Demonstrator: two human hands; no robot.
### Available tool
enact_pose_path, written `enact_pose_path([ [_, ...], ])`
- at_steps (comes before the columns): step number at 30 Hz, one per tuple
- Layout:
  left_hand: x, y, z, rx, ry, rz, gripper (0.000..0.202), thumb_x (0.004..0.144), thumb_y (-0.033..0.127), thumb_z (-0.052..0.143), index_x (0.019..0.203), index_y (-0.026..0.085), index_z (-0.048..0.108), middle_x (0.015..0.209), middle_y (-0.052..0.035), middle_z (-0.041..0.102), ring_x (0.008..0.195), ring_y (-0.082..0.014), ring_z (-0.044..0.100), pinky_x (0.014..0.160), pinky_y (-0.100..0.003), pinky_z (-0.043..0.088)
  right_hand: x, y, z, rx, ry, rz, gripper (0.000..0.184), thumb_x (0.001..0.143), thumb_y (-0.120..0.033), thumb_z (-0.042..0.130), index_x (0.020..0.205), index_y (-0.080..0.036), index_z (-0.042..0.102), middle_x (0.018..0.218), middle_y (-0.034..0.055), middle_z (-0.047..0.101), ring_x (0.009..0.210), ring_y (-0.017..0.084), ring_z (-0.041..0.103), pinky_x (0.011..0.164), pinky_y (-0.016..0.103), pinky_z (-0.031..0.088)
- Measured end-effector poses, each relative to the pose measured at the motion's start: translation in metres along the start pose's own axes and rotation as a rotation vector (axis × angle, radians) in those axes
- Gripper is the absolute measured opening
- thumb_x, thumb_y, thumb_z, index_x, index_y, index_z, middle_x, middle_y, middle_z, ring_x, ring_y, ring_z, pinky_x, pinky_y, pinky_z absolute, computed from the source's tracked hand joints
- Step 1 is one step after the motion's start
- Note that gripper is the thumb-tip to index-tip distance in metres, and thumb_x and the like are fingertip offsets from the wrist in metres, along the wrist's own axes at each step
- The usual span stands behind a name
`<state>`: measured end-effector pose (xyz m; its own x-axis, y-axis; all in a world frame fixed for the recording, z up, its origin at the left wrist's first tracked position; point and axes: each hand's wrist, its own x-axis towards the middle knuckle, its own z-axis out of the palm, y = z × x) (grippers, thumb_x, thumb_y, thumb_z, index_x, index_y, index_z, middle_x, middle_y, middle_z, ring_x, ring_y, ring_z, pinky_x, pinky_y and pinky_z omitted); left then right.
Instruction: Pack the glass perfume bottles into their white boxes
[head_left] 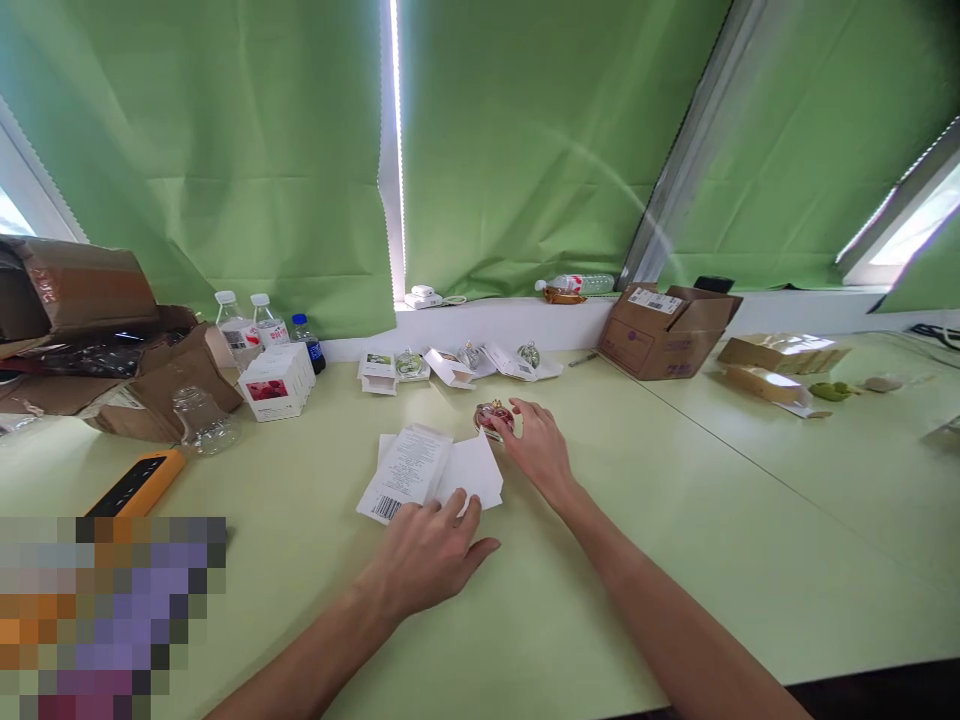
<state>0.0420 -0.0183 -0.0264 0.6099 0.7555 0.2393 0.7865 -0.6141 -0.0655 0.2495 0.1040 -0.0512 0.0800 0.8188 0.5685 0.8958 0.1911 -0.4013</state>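
Observation:
My right hand (pixel 538 450) reaches over the light green table (pixel 697 560), its fingertips against a small round red glass ornament with a gold top (pixel 493 418). I cannot tell whether it grips the ornament. My left hand (pixel 424 555) lies with its fingers on a printed white leaflet with a barcode (pixel 403 473), its thumb spread out to the right. A plain white card (pixel 471 472) overlaps the leaflet, just below the ornament and between my two hands. Part of the ornament's near side is hidden by my fingers.
Several glass ornaments on opened white boxes (pixel 450 365) stand beyond my hands. To the left are a white carton (pixel 277 382), plastic bottles (pixel 238 325), and a fallen clear bottle (pixel 202 422). Crumpled brown packaging (pixel 90 330) lies far left, an open cardboard box (pixel 664 330) right.

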Motion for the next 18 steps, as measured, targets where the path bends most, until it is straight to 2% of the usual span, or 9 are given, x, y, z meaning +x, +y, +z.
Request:
enact_pose_path([
  [2, 0.001, -0.005, -0.005, -0.028, 0.051, -0.042, 0.046, 0.098, 0.043, 0.021, 0.12, 0.021, 0.054, 0.113, -0.0089, 0.064, 0.081, -0.0231, 0.064, 0.058, -0.033, 0.045, 0.0, -0.004, -0.003, 0.04, 0.042, -0.027, 0.04, 0.089, -0.039, 0.047, 0.12, -0.016, 0.056, 0.114, 0.0125, 0.062, 0.108, 0.028, 0.052, 0.087, 0.041, 0.044],
  [5, 0.003, -0.017, -0.008, -0.048, 0.189, -0.201, 0.041, 0.097, 0.04, 0.025, 0.119, 0.021, 0.055, 0.12, -0.0086, 0.061, 0.1, -0.0254, 0.059, 0.078, -0.038, 0.046, -0.002, -0.013, -0.011, 0.123, 0.095, -0.095, 0.034, 0.09, -0.034, 0.045, 0.117, -0.017, 0.058, 0.114, 0.0108, 0.063, 0.106, 0.027, 0.053, 0.089, 0.041, 0.044],
  [7, 0.004, -0.027, -0.003, -0.049, 0.255, -0.316, 0.047, 0.093, 0.049, 0.035, 0.127, 0.019, 0.049, 0.131, -0.0122, 0.053, 0.113, -0.0297, 0.052, 0.094, -0.044, 0.039, -0.004, -0.02, -0.016, 0.171, 0.101, -0.137, 0.03, 0.091, -0.033, 0.045, 0.113, -0.019, 0.06, 0.111, 0.0106, 0.064, 0.105, 0.027, 0.054, 0.09, 0.042, 0.044],
  [8, 0.003, -0.032, 0.0, -0.053, 0.257, -0.375, 0.057, 0.089, 0.055, 0.041, 0.131, 0.017, 0.044, 0.135, -0.0151, 0.049, 0.117, -0.0326, 0.048, 0.097, -0.046, 0.036, -0.005, -0.024, -0.018, 0.191, 0.101, -0.159, 0.029, 0.091, -0.032, 0.045, 0.111, -0.019, 0.061, 0.11, 0.0103, 0.065, 0.104, 0.027, 0.055, 0.09, 0.042, 0.044],
  [10, 0.001, -0.04, 0.009, -0.083, 0.205, -0.459, 0.072, 0.081, 0.06, 0.051, 0.135, 0.015, 0.038, 0.137, -0.0191, 0.046, 0.119, -0.0353, 0.046, 0.096, -0.047, 0.036, -0.008, -0.031, -0.022, 0.225, 0.083, -0.199, 0.027, 0.091, -0.031, 0.045, 0.11, -0.02, 0.062, 0.108, 0.0093, 0.066, 0.102, 0.025, 0.057, 0.091, 0.041, 0.044],
  [14, 0.0, -0.051, 0.015, -0.238, 0.061, -0.577, 0.063, 0.08, 0.042, 0.057, 0.135, 0.019, 0.037, 0.129, -0.014, 0.052, 0.113, -0.0305, 0.052, 0.089, -0.04, 0.04, -0.014, -0.042, -0.025, 0.275, 0.058, -0.243, 0.025, 0.091, -0.028, 0.046, 0.108, -0.021, 0.063, 0.106, 0.0077, 0.066, 0.1, 0.023, 0.059, 0.09, 0.038, 0.046],
  [16, 0.002, -0.054, 0.009, -0.386, 0.091, -0.622, 0.06, 0.08, 0.04, 0.056, 0.134, 0.022, 0.038, 0.132, -0.0123, 0.051, 0.116, -0.0304, 0.051, 0.088, -0.039, 0.041, -0.017, -0.045, -0.026, 0.289, 0.043, -0.256, 0.024, 0.092, -0.027, 0.046, 0.108, -0.021, 0.063, 0.107, 0.0077, 0.066, 0.103, 0.023, 0.058, 0.091, 0.038, 0.046],
  [18, 0.004, -0.058, -0.001, -0.612, 0.19, -0.64, 0.056, 0.083, 0.045, 0.053, 0.133, 0.023, 0.041, 0.136, -0.0107, 0.049, 0.118, -0.0295, 0.05, 0.089, -0.038, 0.042, -0.02, -0.047, -0.026, 0.298, 0.035, -0.266, 0.024, 0.092, -0.026, 0.046, 0.107, -0.021, 0.064, 0.107, 0.0077, 0.066, 0.107, 0.023, 0.057, 0.093, 0.038, 0.046],
])
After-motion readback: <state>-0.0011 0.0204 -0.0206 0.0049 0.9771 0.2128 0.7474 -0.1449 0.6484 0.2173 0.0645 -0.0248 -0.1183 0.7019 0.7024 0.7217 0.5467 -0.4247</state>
